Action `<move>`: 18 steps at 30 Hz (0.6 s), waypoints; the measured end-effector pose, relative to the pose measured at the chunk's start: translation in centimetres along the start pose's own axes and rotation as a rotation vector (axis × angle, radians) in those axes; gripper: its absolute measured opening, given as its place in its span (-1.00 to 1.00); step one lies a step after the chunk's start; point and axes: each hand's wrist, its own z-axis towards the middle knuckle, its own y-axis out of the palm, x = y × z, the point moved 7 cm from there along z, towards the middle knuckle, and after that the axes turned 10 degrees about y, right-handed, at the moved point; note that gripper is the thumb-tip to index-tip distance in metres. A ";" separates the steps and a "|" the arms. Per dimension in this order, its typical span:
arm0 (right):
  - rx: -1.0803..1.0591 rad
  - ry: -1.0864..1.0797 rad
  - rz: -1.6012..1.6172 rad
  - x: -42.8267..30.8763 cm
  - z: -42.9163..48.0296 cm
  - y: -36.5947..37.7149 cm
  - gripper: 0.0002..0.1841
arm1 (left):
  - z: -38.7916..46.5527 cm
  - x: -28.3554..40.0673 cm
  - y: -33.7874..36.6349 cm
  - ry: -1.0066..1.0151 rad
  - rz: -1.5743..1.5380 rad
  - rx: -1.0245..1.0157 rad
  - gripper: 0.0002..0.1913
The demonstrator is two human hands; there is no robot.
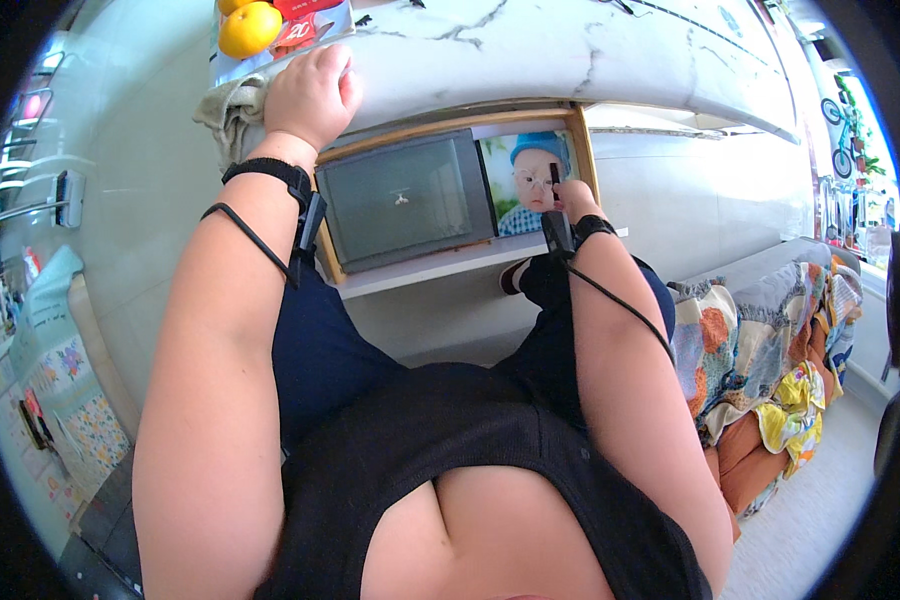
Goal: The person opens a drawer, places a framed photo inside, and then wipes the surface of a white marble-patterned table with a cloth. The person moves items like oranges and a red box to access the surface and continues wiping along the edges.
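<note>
My left hand (pixel 311 94) is curled into a fist at the near edge of the white marble-patterned table (pixel 435 82). It is close beside a bunched grey-beige cloth (pixel 232 112), and no object shows in its fingers. Below the tabletop a wood-framed drawer (pixel 581 142) stands pulled out. Inside it, a grey flat panel (pixel 397 202) with a small pale emblem lies beside a photo print (pixel 514 214) of a child in a blue hat. Over the print's right part, my right hand (pixel 577 199) holds a small dark slim object (pixel 555 176), whose kind is unclear.
Oranges (pixel 250 30) sit on a printed sheet or box at the table's left end. Small black items (pixel 364 20) lie near the far edge. My knees are below the drawer. A sofa with patchwork covers (pixel 754 330) stands at right; a floral cloth (pixel 67 367) hangs at left.
</note>
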 end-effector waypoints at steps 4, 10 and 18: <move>0.010 0.222 -0.042 1.3 0.1 2.0 -0.88 | -0.1 0.1 0.1 0.002 0.001 0.002 -0.90; -0.028 0.205 0.151 0.7 0.7 2.4 -0.84 | 0.0 0.1 0.2 -0.006 0.020 -0.040 -0.91; 0.013 0.298 0.198 -0.4 0.5 2.9 -0.82 | 0.0 0.2 0.0 0.011 -0.005 -0.005 -0.90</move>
